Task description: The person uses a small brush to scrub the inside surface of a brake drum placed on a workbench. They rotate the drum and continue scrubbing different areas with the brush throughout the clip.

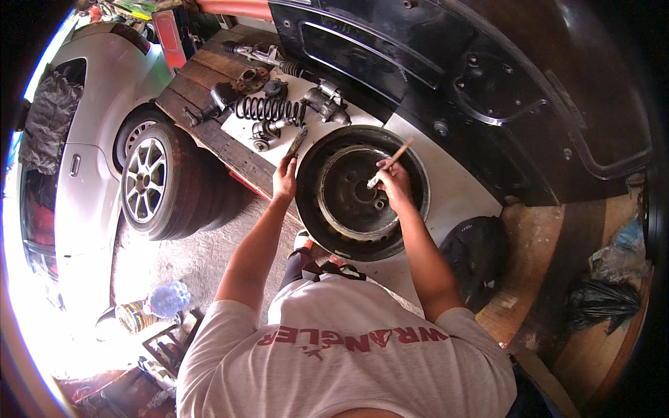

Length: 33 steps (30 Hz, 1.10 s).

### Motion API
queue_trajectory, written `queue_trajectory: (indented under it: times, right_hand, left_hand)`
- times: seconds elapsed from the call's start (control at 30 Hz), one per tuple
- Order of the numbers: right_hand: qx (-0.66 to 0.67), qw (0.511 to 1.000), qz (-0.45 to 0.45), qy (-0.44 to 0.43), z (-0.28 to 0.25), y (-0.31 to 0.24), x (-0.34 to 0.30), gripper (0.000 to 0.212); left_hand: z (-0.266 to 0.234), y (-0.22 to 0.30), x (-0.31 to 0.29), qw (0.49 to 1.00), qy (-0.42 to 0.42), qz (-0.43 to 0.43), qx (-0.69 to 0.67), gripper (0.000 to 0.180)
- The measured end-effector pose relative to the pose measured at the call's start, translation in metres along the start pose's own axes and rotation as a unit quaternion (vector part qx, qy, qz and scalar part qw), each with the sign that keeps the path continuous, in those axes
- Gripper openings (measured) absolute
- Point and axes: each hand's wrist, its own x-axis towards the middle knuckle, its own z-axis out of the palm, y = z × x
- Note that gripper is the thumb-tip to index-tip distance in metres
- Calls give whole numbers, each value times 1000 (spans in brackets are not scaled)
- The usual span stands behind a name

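A dark steel wheel rim (pixel 311 209) lies flat on the white-topped bench in front of me. Over its centre, my right hand (pixel 396 182) is closed on a paintbrush (pixel 399 152), its wooden handle pointing up to the right and its pale end toward the hub hole. At the rim's left edge, my left hand (pixel 284 180) grips a dark, elongated thing (pixel 298 142) whose kind I cannot make out. Beyond that hand sit a black coil spring (pixel 268 109) and a grey metal car part (pixel 326 104).
A boot-shaped steering rack (pixel 261 54) and a rusty hub (pixel 252 79) lie on the wooden planks (pixel 198 76). Tyres with a spoked wheel (pixel 146 180) stand left, near a silver car (pixel 94 153). A black panel (pixel 446 70) rises behind; a black round thing (pixel 474 254) sits right.
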Motion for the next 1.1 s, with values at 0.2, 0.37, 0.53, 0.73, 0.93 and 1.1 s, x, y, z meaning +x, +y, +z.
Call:
queue_trajectory:
  times: [0.2,0.37,0.53,0.73,0.93,1.1]
  right_hand:
    - [-29,999,-10,-44,70,21,1,25]
    - [25,994,18,-101,145,33,2,10]
    - [9,988,92,-124,224,59,16,9]
    - [-102,982,156,-11,282,117,73,12]
    - [-371,916,89,123,275,183,130,44]
    - [-392,907,38,148,275,183,129,45]
  left_hand:
    - [-58,-12,0,995,79,-31,50,28]
    - [-106,-18,13,991,110,-29,75,26]
    - [-152,-36,34,992,101,-57,53,27]
    - [-191,-64,57,988,68,-87,106,29]
    - [-183,-75,76,984,-38,-116,128,44]
    - [-177,-83,88,982,-30,-178,59,53]
